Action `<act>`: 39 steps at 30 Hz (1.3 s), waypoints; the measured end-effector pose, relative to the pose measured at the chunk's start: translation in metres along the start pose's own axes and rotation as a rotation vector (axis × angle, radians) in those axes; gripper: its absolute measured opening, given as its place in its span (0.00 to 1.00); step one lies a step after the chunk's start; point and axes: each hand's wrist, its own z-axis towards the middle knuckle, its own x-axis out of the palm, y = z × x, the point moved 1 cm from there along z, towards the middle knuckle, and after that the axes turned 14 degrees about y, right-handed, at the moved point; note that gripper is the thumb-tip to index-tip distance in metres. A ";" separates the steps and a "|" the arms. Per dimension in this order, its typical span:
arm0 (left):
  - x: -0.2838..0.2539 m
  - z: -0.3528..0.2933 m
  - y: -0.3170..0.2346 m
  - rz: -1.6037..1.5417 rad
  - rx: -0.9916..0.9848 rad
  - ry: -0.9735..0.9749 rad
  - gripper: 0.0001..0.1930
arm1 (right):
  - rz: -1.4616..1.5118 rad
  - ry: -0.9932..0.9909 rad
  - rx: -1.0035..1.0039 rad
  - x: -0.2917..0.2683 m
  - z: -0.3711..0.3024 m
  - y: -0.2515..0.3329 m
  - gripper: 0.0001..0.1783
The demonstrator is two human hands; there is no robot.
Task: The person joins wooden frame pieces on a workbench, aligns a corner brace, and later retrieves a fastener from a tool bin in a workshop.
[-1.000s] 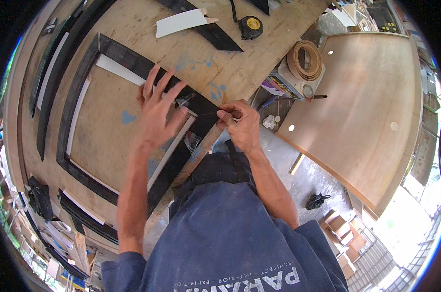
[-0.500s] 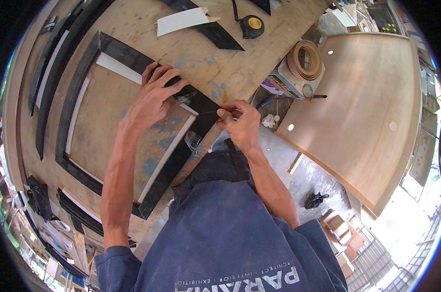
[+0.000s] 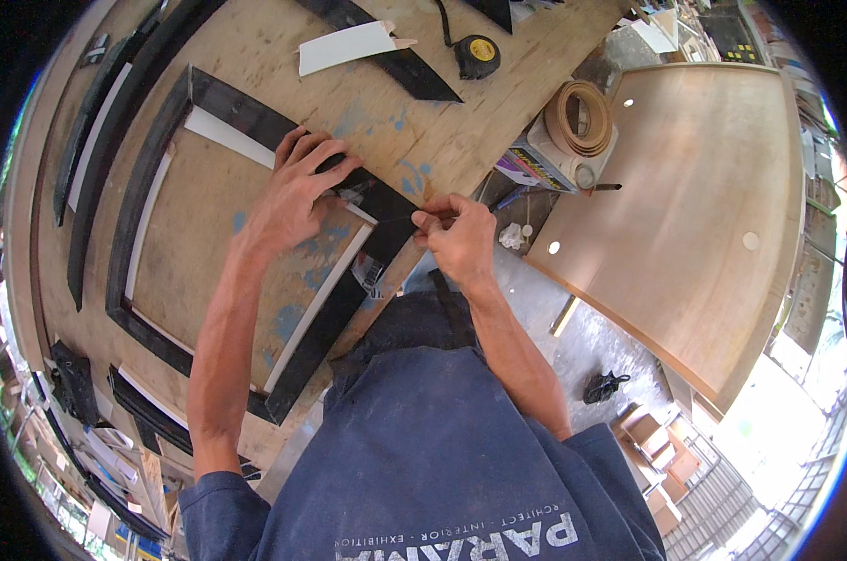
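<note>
A black rectangular frame [image 3: 150, 178] with white inner edges lies flat on a wooden worktop. My left hand [image 3: 291, 192] is closed over its far side, fingers curled across the black strip and thumb toward the inside. At the frame's right corner, the thumb and forefinger of my right hand [image 3: 459, 236] are pinched together on the corner's tip. A thin seam line runs across the black surface toward those fingertips. Anything small between them is hidden. Close to this corner, a pale label [image 3: 367, 271] shows on the near side strip.
Beyond the frame lie a white offcut [image 3: 347, 47], a black strip [image 3: 414, 70] and a tape measure [image 3: 478, 56]. More black strips [image 3: 92, 206] line the left side. Right of the worktop are a roll of brown edging [image 3: 578, 117] on a box and a large wooden panel [image 3: 685, 224].
Almost nothing differs. Both hands keep their places on the frame, and the whole view has shifted very slightly.
</note>
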 end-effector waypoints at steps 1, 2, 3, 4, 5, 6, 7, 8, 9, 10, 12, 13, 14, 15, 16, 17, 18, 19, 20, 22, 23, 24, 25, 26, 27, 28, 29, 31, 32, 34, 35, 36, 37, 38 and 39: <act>0.000 0.000 0.000 -0.003 0.002 -0.003 0.33 | -0.001 -0.008 -0.001 0.001 0.000 -0.001 0.06; 0.000 0.000 -0.001 -0.009 -0.001 -0.008 0.33 | -0.001 -0.015 -0.002 0.001 0.000 -0.002 0.06; 0.000 0.001 -0.001 -0.012 -0.002 -0.015 0.33 | -0.028 -0.026 -0.012 0.000 0.002 -0.004 0.07; 0.000 0.002 -0.002 -0.016 -0.002 -0.022 0.32 | -0.055 -0.037 -0.021 0.000 0.003 -0.007 0.08; 0.000 0.002 -0.001 -0.023 -0.002 -0.017 0.31 | -0.081 -0.048 -0.030 0.000 0.005 -0.011 0.09; -0.001 0.003 0.000 -0.029 -0.002 -0.015 0.30 | -0.079 -0.034 -0.029 -0.001 0.007 -0.014 0.10; -0.001 0.003 0.000 -0.035 0.000 -0.012 0.29 | -0.076 -0.021 -0.026 -0.002 0.011 -0.016 0.10; -0.001 0.004 0.000 -0.041 0.000 -0.004 0.29 | -0.073 -0.008 -0.024 -0.002 0.012 -0.019 0.11; -0.003 0.005 0.000 -0.043 0.002 -0.001 0.29 | -0.092 0.009 -0.019 -0.004 0.015 -0.020 0.11; -0.004 0.006 -0.001 -0.044 0.005 0.003 0.28 | -0.112 0.025 -0.012 -0.005 0.017 -0.020 0.12; -0.002 0.006 0.000 -0.056 0.005 0.007 0.29 | -0.150 0.068 -0.020 -0.007 0.021 -0.020 0.12; -0.002 0.005 0.001 -0.056 0.007 0.004 0.29 | -0.170 0.092 -0.038 -0.009 0.021 -0.017 0.12; -0.002 0.005 0.004 -0.067 0.019 0.008 0.29 | -0.191 0.115 -0.056 -0.011 0.021 -0.015 0.12; -0.001 0.005 0.003 -0.054 0.025 -0.004 0.29 | -0.185 0.140 -0.056 -0.013 0.022 -0.014 0.12; -0.002 0.004 0.001 -0.039 0.031 -0.015 0.29 | -0.179 0.164 -0.057 -0.014 0.023 -0.013 0.12; -0.003 0.004 0.000 -0.025 0.037 -0.026 0.29 | -0.173 0.189 -0.058 -0.017 0.023 -0.012 0.11; -0.004 0.006 0.000 -0.015 0.045 -0.018 0.28 | -0.151 0.215 -0.024 -0.018 0.023 -0.009 0.11; -0.006 0.006 -0.002 -0.010 0.045 -0.016 0.28 | -0.203 0.202 -0.066 -0.019 0.022 -0.007 0.11; -0.006 0.007 -0.005 -0.007 0.044 -0.014 0.28 | -0.255 0.189 -0.107 -0.020 0.022 -0.007 0.11; -0.010 0.006 -0.014 0.008 0.026 -0.025 0.29 | -0.321 0.175 -0.149 -0.020 0.022 -0.008 0.12; -0.008 0.006 -0.015 -0.001 0.038 -0.034 0.29 | -0.295 0.183 -0.145 -0.022 0.021 -0.009 0.12; -0.005 0.004 -0.013 -0.006 0.044 -0.045 0.30 | -0.268 0.196 -0.148 -0.022 0.022 -0.009 0.12; -0.006 0.003 -0.016 -0.011 0.052 -0.053 0.30 | -0.240 0.209 -0.148 -0.022 0.022 -0.011 0.13; -0.005 0.000 -0.019 -0.017 0.036 -0.049 0.32 | -0.259 0.216 -0.130 -0.022 0.023 -0.013 0.13; -0.005 -0.002 -0.025 -0.026 0.024 -0.081 0.31 | -0.250 0.201 -0.154 -0.021 0.023 -0.015 0.14; -0.006 -0.003 -0.033 -0.036 0.010 -0.115 0.31 | -0.242 0.187 -0.178 -0.021 0.023 -0.018 0.14; -0.008 -0.005 -0.040 -0.047 -0.004 -0.150 0.31 | -0.235 0.175 -0.203 -0.021 0.022 -0.022 0.14; -0.016 -0.012 -0.057 -0.092 0.023 -0.243 0.31 | -0.139 0.157 -0.221 -0.019 0.020 -0.029 0.18; -0.021 -0.018 -0.066 -0.114 0.031 -0.302 0.31 | -0.117 0.167 -0.197 -0.019 0.011 -0.021 0.19; -0.035 -0.022 -0.098 -0.240 0.077 -0.360 0.29 | -0.112 0.083 -0.227 -0.026 -0.003 -0.023 0.21; -0.045 -0.026 -0.123 -0.352 0.099 -0.355 0.27 | -0.131 0.003 -0.272 -0.032 -0.008 -0.038 0.22; -0.057 -0.028 -0.146 -0.465 0.125 -0.347 0.25 | -0.150 -0.083 -0.314 -0.039 -0.012 -0.055 0.22; -0.071 -0.031 -0.171 -0.499 0.251 -0.356 0.24 | -0.144 -0.111 -0.347 -0.046 -0.017 -0.073 0.18; -0.086 -0.037 -0.195 -0.540 0.381 -0.359 0.24 | -0.140 -0.143 -0.370 -0.057 -0.026 -0.092 0.13; -0.103 -0.047 -0.221 -0.548 0.441 -0.269 0.24 | -0.053 -0.135 -0.276 -0.068 -0.037 -0.108 0.13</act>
